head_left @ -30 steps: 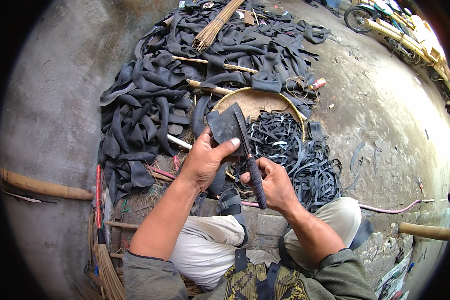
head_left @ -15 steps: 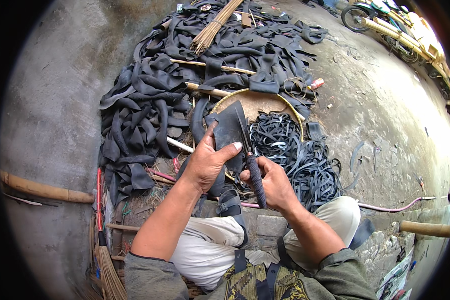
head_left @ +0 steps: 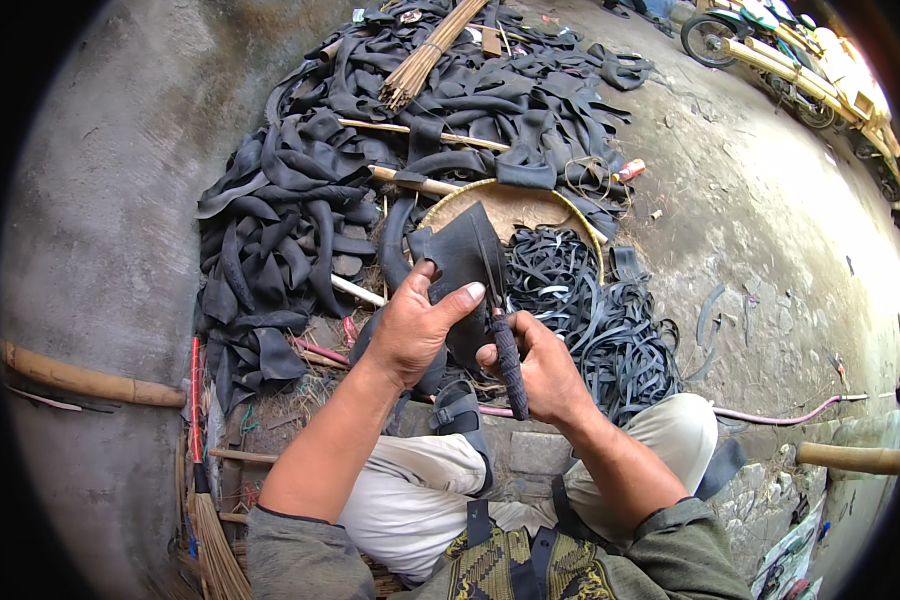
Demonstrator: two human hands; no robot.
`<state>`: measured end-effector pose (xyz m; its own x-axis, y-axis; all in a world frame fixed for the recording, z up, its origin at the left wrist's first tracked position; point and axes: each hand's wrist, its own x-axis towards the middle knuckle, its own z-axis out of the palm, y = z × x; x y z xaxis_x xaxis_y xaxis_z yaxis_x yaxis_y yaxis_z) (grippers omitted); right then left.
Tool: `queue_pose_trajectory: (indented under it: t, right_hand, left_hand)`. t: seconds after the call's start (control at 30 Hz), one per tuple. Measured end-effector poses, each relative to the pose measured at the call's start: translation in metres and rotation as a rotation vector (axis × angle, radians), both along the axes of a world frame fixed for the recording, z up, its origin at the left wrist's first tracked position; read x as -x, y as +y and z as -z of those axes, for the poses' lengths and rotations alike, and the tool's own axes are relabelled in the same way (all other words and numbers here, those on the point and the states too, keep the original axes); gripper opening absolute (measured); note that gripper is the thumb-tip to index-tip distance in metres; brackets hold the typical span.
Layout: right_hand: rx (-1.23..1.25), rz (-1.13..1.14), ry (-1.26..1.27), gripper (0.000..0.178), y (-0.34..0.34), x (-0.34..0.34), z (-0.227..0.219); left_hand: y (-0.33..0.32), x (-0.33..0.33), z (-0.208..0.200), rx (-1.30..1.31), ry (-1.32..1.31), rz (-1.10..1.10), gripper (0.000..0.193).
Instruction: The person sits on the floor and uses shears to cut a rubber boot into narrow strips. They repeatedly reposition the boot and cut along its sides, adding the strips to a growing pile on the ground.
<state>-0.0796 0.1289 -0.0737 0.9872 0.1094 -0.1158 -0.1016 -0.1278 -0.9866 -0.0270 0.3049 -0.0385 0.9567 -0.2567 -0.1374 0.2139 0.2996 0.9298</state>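
My left hand [head_left: 419,325] pinches a piece of black rubber sheet [head_left: 458,245], thumb on the near face, and holds it up before me. Closed round the dark, wrapped handles of a pair of scissors [head_left: 509,365] is my right hand [head_left: 542,368]. The scissors point upward, and their blades lie along the right edge of the rubber, partly hidden by it. Behind the rubber, a heap of thin black rubber strips [head_left: 610,335] spills from a round woven tray [head_left: 510,205].
A large pile of black rubber pieces [head_left: 290,190] lies ahead and left, with a bundle of sticks [head_left: 430,55] on top. A broom [head_left: 215,545] stands at the lower left. A pink hose [head_left: 780,416] runs along the right. A motorbike [head_left: 760,60] stands far right.
The scissor blades, plainly visible at the rubber's right edge before, now show less, with rubber reaching farther right around them. Both hands keep nearly the same place and grip.
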Motion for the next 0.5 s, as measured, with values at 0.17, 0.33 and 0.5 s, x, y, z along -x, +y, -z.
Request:
queue_pose_trajectory:
  t: [0.17, 0.33, 0.5]
  right_hand:
    - [0.015, -0.048, 0.042, 0.05, -0.002, 0.005, -0.005]
    - [-0.019, -0.061, 0.023, 0.054, 0.002, 0.002, 0.001]
    - [0.013, -0.018, -0.026, 0.057, -0.004, -0.006, 0.001]
  left_hand:
    - [0.006, -0.006, -0.008, 0.139, 0.126, 0.006, 0.044]
    - [0.009, -0.013, -0.008, 0.163, 0.086, 0.013, 0.047]
    - [0.002, -0.006, -0.002, 0.023, -0.002, 0.073, 0.05]
